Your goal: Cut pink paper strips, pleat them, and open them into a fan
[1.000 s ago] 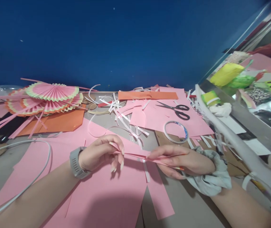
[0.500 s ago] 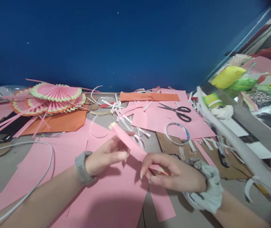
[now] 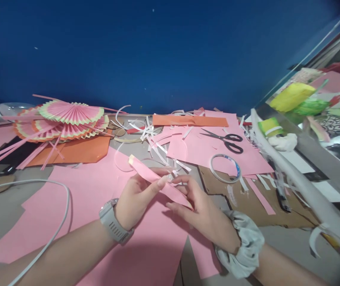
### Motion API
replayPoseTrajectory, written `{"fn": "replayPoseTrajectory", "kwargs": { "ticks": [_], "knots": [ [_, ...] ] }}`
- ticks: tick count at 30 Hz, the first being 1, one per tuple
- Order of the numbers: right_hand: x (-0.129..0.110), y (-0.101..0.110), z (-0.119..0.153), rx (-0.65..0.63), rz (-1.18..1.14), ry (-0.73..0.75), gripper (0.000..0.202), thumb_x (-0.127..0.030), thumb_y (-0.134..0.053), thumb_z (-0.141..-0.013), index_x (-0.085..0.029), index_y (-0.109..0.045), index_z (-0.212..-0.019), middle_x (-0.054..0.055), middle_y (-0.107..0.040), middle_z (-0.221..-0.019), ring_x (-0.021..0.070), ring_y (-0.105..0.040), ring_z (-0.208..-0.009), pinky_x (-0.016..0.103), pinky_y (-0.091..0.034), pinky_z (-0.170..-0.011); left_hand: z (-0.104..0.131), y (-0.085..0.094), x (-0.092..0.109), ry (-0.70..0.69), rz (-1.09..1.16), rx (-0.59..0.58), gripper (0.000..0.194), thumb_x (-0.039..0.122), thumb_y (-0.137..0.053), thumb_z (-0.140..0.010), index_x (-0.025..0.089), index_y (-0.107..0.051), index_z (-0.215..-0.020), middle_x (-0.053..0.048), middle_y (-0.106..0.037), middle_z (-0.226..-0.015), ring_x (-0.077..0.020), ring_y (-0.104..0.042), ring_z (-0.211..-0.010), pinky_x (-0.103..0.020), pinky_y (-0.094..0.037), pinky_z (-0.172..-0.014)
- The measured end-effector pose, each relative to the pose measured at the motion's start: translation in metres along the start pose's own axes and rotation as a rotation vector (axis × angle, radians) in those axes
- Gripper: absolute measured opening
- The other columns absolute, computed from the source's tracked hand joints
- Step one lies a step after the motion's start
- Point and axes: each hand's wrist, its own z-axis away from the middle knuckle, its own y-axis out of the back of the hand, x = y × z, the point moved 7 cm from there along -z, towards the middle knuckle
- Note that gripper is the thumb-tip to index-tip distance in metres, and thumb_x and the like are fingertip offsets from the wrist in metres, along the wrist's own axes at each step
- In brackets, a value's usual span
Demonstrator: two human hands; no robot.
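Note:
A folded pink paper strip (image 3: 146, 171) with a pale yellow end slants across the middle, held above the table. My left hand (image 3: 138, 198) is closed on it, thumb on top and fingers behind. At the strip's lower right end, my right hand (image 3: 198, 206) grips it between thumb and fingers. Beneath both hands lies a large pink paper sheet (image 3: 86, 186). A narrower pink piece (image 3: 204, 258) lies under my right wrist.
Pleated paper fans (image 3: 71, 115) stand at the left on orange paper (image 3: 77, 153). Black scissors (image 3: 232, 139) rest on pink paper, near a tape roll (image 3: 211, 169). A utility knife (image 3: 282, 196) lies on cardboard (image 3: 253, 206). A white cable (image 3: 65, 202) curves at left.
My left hand has closed on the strip with its thumb pressed on top. My right hand has turned upward and moved closer to the left. The strip has shifted slightly left.

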Motion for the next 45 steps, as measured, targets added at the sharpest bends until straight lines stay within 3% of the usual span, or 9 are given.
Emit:
{"fn": "replayPoseTrajectory", "kwargs": {
  "ticks": [3, 9, 13, 18, 23, 31, 38, 42, 45],
  "knots": [
    [0.004, -0.002, -0.002, -0.038, -0.063, -0.040, 0.029, -0.038, -0.050, -0.086, -0.024, -0.039, -0.108, 0.003, -0.058, -0.098, 0.0152, -0.059, -0.083, 0.033, -0.051, -0.074, -0.001, -0.004, -0.002, 0.006, 0.065, -0.040, 0.016, 0.026, -0.056, -0.084, 0.018, -0.063, -0.096, -0.005, -0.066, -0.101, -0.0184, -0.059, -0.098, -0.028, -0.045, -0.087],
    [0.011, 0.003, -0.004, -0.084, 0.082, -0.176, 0.026, -0.044, -0.046, -0.086, -0.019, -0.051, -0.095, 0.002, -0.062, -0.082, 0.0135, -0.060, -0.070, 0.026, -0.047, -0.062, -0.002, -0.005, -0.008, 0.067, 0.099, -0.062, 0.018, 0.029, -0.053, -0.086, 0.017, -0.064, -0.093, -0.007, -0.068, -0.099, -0.0209, -0.061, -0.094, -0.031, -0.048, -0.081],
    [0.010, 0.003, -0.007, -0.093, 0.029, -0.165, 0.028, -0.042, -0.044, -0.088, -0.017, -0.050, -0.098, 0.003, -0.063, -0.082, 0.0109, -0.058, -0.065, 0.023, -0.047, -0.060, -0.001, -0.004, -0.014, 0.118, 0.160, -0.050, 0.024, 0.030, -0.052, -0.086, 0.015, -0.063, -0.101, -0.009, -0.066, -0.102, -0.0230, -0.060, -0.097, -0.035, -0.048, -0.083],
    [0.006, 0.006, -0.008, -0.034, 0.075, -0.144, 0.026, -0.041, -0.047, -0.087, -0.019, -0.053, -0.100, 0.002, -0.065, -0.083, 0.0103, -0.061, -0.066, 0.024, -0.048, -0.068, -0.001, 0.002, -0.018, 0.139, 0.139, 0.014, 0.024, 0.032, -0.054, -0.085, 0.014, -0.065, -0.096, -0.008, -0.066, -0.104, -0.0218, -0.058, -0.101, -0.035, -0.042, -0.094],
    [0.006, 0.006, -0.008, 0.005, 0.061, -0.152, 0.025, -0.041, -0.048, -0.086, -0.019, -0.053, -0.098, 0.002, -0.066, -0.082, 0.0094, -0.062, -0.059, 0.022, -0.049, -0.060, -0.003, 0.001, -0.023, 0.170, 0.213, 0.001, 0.025, 0.033, -0.052, -0.085, 0.014, -0.068, -0.090, -0.008, -0.067, -0.101, -0.0216, -0.057, -0.104, -0.035, -0.039, -0.098],
    [0.008, 0.006, -0.005, 0.026, 0.071, -0.150, 0.028, -0.041, -0.038, -0.090, -0.018, -0.052, -0.085, 0.002, -0.066, -0.081, 0.0082, -0.058, -0.054, 0.017, -0.042, -0.041, -0.004, 0.003, -0.024, 0.232, 0.417, 0.057, 0.021, 0.029, -0.056, -0.083, 0.011, -0.066, -0.088, -0.012, -0.067, -0.101, -0.0235, -0.061, -0.096, -0.036, -0.051, -0.082],
    [0.004, 0.006, -0.005, -0.009, 0.131, -0.157, 0.034, -0.040, -0.036, -0.092, -0.016, -0.057, -0.082, 0.000, -0.063, -0.063, 0.0058, -0.053, -0.043, 0.017, -0.041, -0.041, -0.005, 0.005, -0.026, 0.211, 0.363, 0.077, 0.020, 0.030, -0.056, -0.083, 0.014, -0.067, -0.088, -0.009, -0.069, -0.092, -0.0214, -0.063, -0.088, -0.036, -0.052, -0.078],
    [0.002, 0.007, -0.005, 0.007, 0.104, -0.137, 0.033, -0.040, -0.036, -0.091, -0.015, -0.057, -0.086, 0.004, -0.066, -0.076, 0.0086, -0.059, -0.053, 0.017, -0.042, -0.041, -0.005, 0.003, -0.017, 0.125, 0.197, 0.043, 0.015, 0.027, -0.061, -0.080, 0.014, -0.066, -0.086, -0.007, -0.069, -0.090, -0.0207, -0.062, -0.090, -0.034, -0.048, -0.083],
    [0.002, 0.006, -0.004, -0.002, 0.113, -0.147, 0.032, -0.041, -0.036, -0.091, -0.016, -0.057, -0.091, 0.003, -0.067, -0.078, 0.0068, -0.056, -0.047, 0.018, -0.042, -0.041, -0.004, -0.002, -0.009, 0.086, 0.075, -0.015, 0.016, 0.026, -0.061, -0.079, 0.012, -0.065, -0.085, -0.008, -0.068, -0.087, -0.0212, -0.062, -0.087, -0.034, -0.048, -0.083]
  ]
}}
